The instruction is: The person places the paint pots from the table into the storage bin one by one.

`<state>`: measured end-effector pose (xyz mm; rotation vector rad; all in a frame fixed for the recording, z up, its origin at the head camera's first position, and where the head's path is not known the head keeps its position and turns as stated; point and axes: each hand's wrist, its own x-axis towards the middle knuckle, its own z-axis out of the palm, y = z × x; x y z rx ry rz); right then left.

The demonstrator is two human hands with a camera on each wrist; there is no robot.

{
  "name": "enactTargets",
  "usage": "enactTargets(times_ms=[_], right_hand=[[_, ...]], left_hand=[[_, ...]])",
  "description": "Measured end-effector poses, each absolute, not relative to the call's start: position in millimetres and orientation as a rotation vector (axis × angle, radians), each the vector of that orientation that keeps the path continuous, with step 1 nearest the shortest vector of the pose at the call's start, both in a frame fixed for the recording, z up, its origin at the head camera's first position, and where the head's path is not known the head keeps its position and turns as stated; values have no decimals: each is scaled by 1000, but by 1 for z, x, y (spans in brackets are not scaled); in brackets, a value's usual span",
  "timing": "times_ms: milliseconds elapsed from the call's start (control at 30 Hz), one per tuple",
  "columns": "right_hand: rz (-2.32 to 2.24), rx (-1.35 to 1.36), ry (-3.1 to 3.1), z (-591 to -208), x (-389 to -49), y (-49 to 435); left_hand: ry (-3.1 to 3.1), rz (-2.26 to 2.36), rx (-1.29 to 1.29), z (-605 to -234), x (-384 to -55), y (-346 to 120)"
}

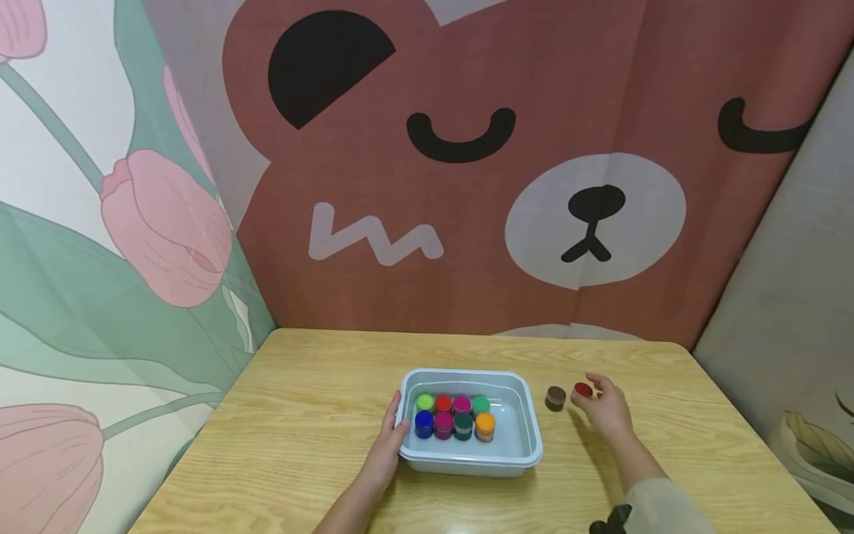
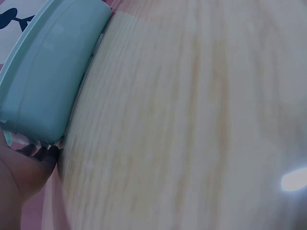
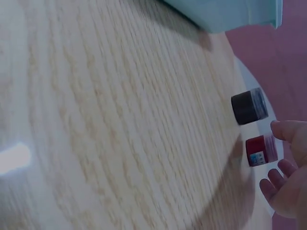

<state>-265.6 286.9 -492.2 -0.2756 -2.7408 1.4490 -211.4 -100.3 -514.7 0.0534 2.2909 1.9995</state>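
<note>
A pale blue plastic box point(image 1: 517, 426) stands on the table, with several small round paint pots point(image 1: 463, 424) in two rows inside. My left hand point(image 1: 385, 449) grips its left side, thumb at the rim and fingers along the outer wall. In the left wrist view, the fingertips point(image 2: 50, 155) are bent against the end of the box point(image 2: 53, 72). Right of the box, my right hand point(image 1: 606, 409) reaches round a red paint pot point(image 3: 261, 151), its thumb and fingers spread apart on either side. A dark brown pot point(image 1: 555, 398) stands beside the red one, nearer the box.
The wooden table point(image 1: 300, 415) extends to both sides of the box. Behind it hangs a cloth with a bear face point(image 1: 467, 222). A tulip-patterned cloth point(image 1: 167, 230) hangs on the left.
</note>
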Motion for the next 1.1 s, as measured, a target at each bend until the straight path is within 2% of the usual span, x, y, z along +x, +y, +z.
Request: enactTargets(times_ms=[433, 1100], right_hand=[[1500, -326, -2734, -505, -273, 292], [1507, -357, -2657, -501, -268, 294]], left_hand=[[2301, 2007, 59, -517, -211, -99], [2290, 2022, 60, -516, -211, -100]])
